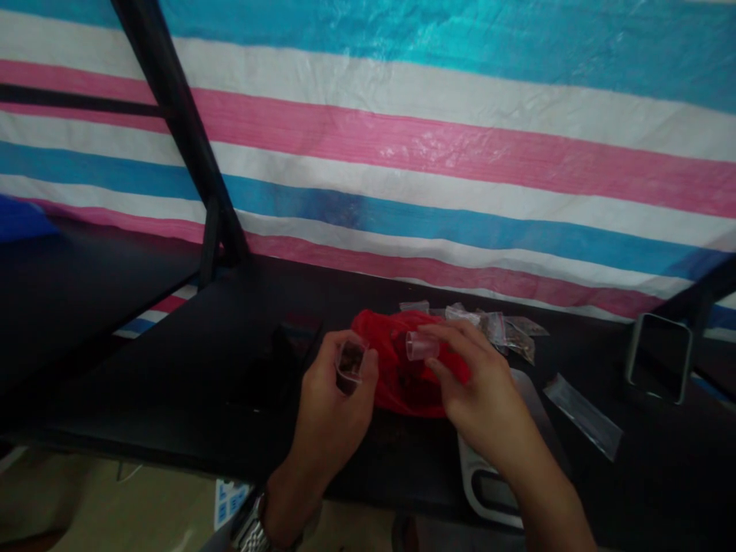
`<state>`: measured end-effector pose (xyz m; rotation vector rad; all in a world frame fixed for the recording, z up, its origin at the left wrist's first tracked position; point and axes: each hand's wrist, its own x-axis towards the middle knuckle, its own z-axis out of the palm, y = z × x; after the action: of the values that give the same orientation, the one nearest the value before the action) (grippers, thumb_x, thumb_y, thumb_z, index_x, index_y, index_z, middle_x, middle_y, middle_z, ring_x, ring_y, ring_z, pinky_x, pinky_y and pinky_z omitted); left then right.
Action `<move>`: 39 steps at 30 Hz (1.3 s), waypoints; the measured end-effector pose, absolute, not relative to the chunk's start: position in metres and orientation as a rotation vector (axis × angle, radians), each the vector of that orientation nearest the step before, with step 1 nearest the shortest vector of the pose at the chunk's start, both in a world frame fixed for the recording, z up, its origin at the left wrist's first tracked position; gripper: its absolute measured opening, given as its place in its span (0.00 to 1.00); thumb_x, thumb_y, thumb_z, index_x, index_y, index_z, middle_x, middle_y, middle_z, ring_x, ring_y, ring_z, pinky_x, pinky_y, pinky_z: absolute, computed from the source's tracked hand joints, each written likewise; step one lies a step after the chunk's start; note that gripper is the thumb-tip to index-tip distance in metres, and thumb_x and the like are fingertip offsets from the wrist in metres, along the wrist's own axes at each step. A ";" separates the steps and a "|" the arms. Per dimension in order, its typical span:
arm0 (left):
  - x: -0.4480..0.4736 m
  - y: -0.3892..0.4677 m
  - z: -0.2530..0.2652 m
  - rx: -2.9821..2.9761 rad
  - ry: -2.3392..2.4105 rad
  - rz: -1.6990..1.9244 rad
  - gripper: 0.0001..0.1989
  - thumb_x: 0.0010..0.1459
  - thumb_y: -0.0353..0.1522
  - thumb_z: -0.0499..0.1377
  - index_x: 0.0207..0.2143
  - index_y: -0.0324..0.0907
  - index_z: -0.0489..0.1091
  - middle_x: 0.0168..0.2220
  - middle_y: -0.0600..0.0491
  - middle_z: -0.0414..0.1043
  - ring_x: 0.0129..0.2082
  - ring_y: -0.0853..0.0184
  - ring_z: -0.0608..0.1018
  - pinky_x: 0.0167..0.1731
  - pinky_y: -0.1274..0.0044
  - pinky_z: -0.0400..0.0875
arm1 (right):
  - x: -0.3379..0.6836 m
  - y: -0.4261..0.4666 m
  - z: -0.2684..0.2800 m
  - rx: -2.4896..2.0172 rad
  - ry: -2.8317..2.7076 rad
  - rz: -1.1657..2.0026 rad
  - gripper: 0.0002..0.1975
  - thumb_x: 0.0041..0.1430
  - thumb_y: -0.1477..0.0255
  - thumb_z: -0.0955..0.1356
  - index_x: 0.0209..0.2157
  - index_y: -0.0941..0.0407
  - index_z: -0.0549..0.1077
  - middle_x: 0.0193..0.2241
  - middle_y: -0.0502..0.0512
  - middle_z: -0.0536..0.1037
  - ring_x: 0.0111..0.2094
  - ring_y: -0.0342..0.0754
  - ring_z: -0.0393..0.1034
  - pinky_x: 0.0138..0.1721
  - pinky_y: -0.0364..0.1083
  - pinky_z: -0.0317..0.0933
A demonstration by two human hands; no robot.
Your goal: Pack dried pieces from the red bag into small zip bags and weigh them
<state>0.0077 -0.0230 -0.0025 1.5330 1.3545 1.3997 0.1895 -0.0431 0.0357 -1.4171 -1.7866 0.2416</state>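
Observation:
My left hand [330, 391] is closed round a small clear plastic bag [352, 359], its mouth held apart, with brown bits inside. In my right hand [480, 376] is a short clear plastic tube [418, 346], pinched between thumb and fingers and lying roughly sideways. Between and behind my hands lies a crumpled red plastic bag [382, 368], with something dark in its opening that I cannot make out. Under my right forearm sits a silver kitchen scale [480, 479], partly hidden by the arm.
Several small filled zip bags [506, 333] lie behind the red bag. A flat clear bag [583, 414] rests to the right, near an upright framed dark panel [658, 359]. The black table [189, 368] backs onto a striped tarp [448, 146]; a black post [178, 115] stands left.

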 end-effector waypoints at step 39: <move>0.019 -0.010 -0.005 0.864 1.373 1.368 0.18 0.38 0.35 0.61 0.36 0.43 0.67 0.25 0.62 0.70 0.23 0.71 0.72 0.21 0.81 0.65 | 0.175 -0.036 0.016 -1.818 -1.897 0.413 0.22 0.53 0.86 0.68 0.47 0.54 0.79 0.50 0.56 0.82 0.55 0.58 0.72 0.56 0.56 0.53</move>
<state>0.0193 -0.0100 -0.0048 0.8639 1.3735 1.3679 0.1747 -0.0363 0.0164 -1.8178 -1.8972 0.4131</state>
